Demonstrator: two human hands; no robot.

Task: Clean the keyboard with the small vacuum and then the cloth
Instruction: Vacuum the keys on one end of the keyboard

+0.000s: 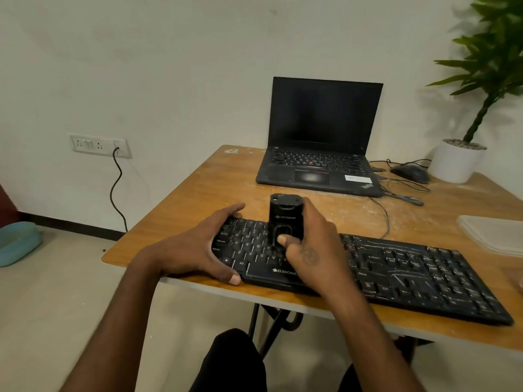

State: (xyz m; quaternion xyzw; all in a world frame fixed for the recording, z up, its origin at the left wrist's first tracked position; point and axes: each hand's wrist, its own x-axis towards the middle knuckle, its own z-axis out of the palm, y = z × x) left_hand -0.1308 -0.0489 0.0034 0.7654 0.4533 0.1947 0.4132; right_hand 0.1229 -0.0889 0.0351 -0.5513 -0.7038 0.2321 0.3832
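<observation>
Desk [198,190]: one keyboard [396,267], one vacuum [285,219].

Right hand [308,247] holding small vacuum [285,219] upright on keyboard [410,267], left hand [203,247] gripping its end

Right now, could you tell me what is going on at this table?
A person is cleaning a black keyboard on a wooden table. The right hand grips a small black vacuum upright on the keys near the left end, thumb on its front. The left hand holds the keyboard's left end. Behind stand an open laptop, screen dark, a mouse and a potted plant. No cloth is visible.
</observation>
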